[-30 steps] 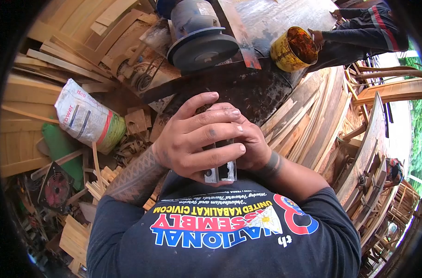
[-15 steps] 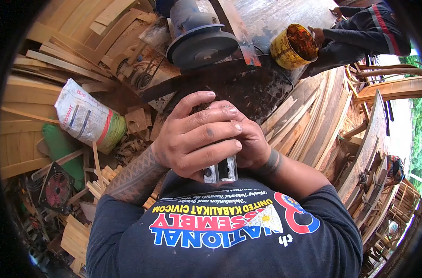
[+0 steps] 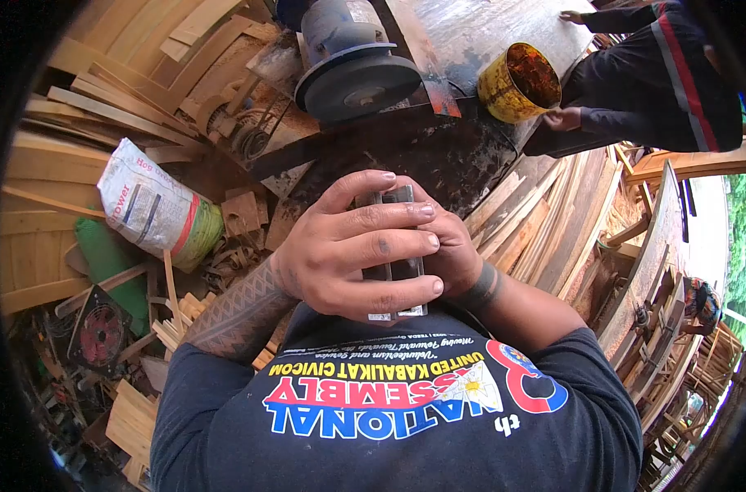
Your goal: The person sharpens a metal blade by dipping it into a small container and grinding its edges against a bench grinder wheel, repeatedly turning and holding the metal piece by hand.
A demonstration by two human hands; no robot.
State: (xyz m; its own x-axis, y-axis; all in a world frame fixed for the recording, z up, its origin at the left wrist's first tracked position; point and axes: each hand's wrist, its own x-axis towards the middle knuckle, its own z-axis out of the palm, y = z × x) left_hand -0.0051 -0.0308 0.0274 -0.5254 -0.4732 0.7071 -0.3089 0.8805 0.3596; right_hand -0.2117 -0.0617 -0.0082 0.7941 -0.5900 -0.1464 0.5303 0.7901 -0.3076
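Note:
A slim metal block [image 3: 406, 270] with bright ends and a groove along its middle sits between my hands in front of my chest; its exact kind is unclear. My left hand [image 3: 348, 246] wraps over it from the left, fingers curled across its near face. From the right, my right hand [image 3: 453, 252] closes around the other side, its fingers mostly hidden behind the block and my left hand. Beyond my hands stands a motor-driven grinder with a large dark disc [image 3: 357, 92].
A yellow bucket [image 3: 492, 92] stands at the upper right, a co-worker's hand [image 3: 563, 120] at its rim. Wooden strips [image 3: 545, 221] lie to the right. A feed sack [image 3: 147, 197], a fan [image 3: 102, 332] and wood scraps are on the left.
The block has tipped in my hands, showing more of its upper end and less of its lower end. The co-worker has shifted, one hand now lower on the bucket.

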